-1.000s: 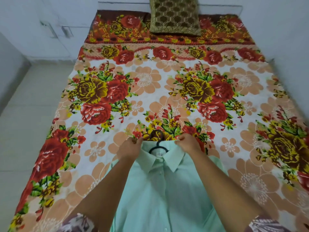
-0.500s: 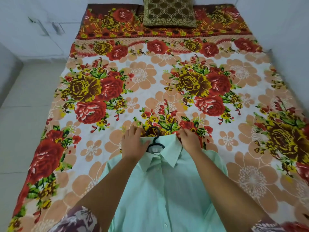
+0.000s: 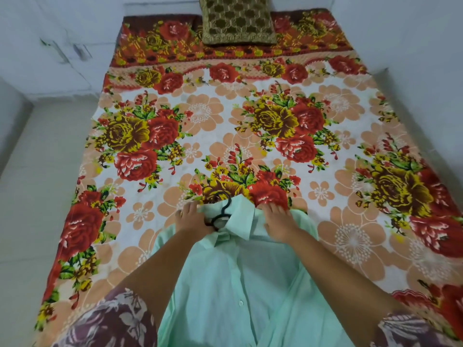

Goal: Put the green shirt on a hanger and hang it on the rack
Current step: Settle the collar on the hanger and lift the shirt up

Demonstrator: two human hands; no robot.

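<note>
The green shirt [image 3: 240, 291] lies front-up on the bed [image 3: 350, 234], with its collar pointing away from you. The black hanger [image 3: 224, 211] sits inside it, and its hook sticks out of the collar opening over the floral sheet. Your left grip [image 3: 194, 220] rests on the collar's left side, thumb beside the hanger's neck; I cannot tell whether it pinches the cloth. Your right grip [image 3: 278, 219] is released, fingers flat, pressing the shirt's right shoulder. A patterned cushion [image 3: 238, 20] sits at the bed's far end.
</note>
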